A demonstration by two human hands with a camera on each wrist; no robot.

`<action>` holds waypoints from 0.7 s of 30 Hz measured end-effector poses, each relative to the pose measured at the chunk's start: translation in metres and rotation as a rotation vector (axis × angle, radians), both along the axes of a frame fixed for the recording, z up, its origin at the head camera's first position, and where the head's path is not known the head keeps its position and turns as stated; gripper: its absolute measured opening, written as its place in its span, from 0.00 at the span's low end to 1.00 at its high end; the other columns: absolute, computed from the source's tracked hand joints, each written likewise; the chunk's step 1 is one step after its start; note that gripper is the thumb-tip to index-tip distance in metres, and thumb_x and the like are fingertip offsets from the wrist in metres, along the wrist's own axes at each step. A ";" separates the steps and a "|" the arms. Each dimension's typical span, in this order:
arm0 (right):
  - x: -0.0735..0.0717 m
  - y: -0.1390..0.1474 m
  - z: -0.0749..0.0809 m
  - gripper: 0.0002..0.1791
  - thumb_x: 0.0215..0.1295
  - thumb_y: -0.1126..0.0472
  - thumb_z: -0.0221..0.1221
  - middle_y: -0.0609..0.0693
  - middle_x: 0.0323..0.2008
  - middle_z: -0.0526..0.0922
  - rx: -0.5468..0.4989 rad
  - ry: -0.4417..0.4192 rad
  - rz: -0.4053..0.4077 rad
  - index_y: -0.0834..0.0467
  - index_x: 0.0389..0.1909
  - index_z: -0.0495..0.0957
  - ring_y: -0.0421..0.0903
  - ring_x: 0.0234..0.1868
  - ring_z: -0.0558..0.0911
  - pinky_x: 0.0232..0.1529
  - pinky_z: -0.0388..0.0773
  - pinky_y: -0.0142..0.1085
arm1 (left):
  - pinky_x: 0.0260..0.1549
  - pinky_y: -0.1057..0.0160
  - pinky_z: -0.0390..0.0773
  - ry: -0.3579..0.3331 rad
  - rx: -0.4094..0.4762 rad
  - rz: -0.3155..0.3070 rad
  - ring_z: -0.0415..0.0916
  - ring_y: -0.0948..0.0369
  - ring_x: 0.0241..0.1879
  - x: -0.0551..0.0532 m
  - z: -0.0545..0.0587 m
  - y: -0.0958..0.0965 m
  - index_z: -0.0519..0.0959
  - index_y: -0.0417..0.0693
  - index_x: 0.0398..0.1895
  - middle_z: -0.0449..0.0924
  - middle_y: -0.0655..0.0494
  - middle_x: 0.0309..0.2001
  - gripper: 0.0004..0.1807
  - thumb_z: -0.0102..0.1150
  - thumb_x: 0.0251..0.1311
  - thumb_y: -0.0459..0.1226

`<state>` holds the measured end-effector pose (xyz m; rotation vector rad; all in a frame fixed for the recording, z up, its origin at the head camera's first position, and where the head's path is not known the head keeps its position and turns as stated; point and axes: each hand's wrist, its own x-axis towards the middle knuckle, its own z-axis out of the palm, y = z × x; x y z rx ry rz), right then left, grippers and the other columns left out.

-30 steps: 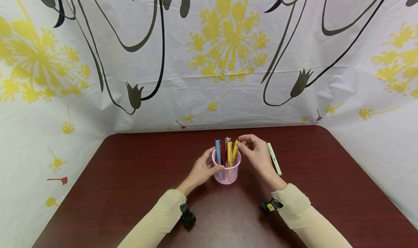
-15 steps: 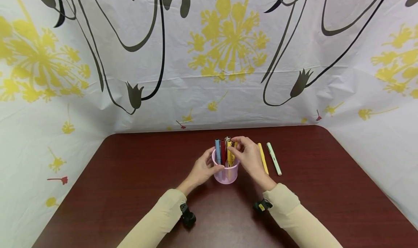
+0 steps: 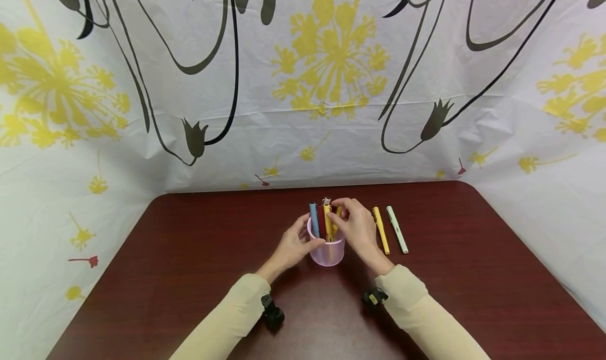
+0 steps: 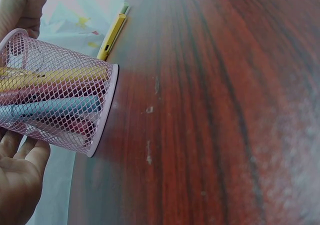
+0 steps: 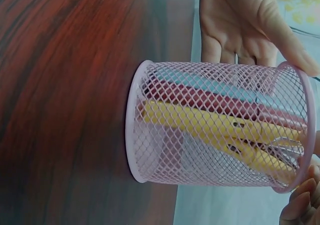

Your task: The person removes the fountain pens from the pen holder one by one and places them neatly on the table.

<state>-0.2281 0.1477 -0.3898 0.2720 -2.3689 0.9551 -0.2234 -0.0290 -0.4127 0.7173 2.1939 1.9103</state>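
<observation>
A pink mesh pen holder stands upright on the table. My left hand holds it from the left side, thumb on the rim, as the right wrist view shows with the hand behind the mesh. Inside are a blue pen, a dark red pen, two yellow pens and a pale-capped pen. At the right rim my right hand pinches the top of a yellow pen with thumb and fingers; its fingertips are partly hidden.
Right of the holder, a yellow pen and a light green pen lie side by side on the dark red-brown table. A white sheet with yellow flowers hangs behind the table.
The right hand has let go of a yellow pen, which now lies beside the green one. It has moved left to the holder again. The pens inside lean slightly further left.
</observation>
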 end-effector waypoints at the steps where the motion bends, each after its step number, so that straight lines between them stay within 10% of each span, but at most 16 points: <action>1: 0.000 -0.001 0.000 0.12 0.53 0.60 0.69 0.47 0.20 0.72 0.005 -0.008 -0.005 0.59 0.38 0.82 0.40 0.21 0.68 0.19 0.62 0.29 | 0.63 0.49 0.65 -0.005 0.000 -0.001 0.61 0.42 0.65 0.000 0.000 0.000 0.55 0.32 0.68 0.61 0.32 0.66 0.37 0.62 0.58 0.31; 21: 0.005 -0.009 -0.003 0.13 0.51 0.58 0.70 0.49 0.26 0.78 -0.004 -0.007 0.007 0.56 0.34 0.77 0.42 0.24 0.74 0.20 0.67 0.29 | 0.63 0.49 0.65 -0.006 -0.001 -0.004 0.62 0.43 0.65 0.000 -0.001 -0.001 0.55 0.32 0.68 0.61 0.33 0.66 0.37 0.61 0.58 0.32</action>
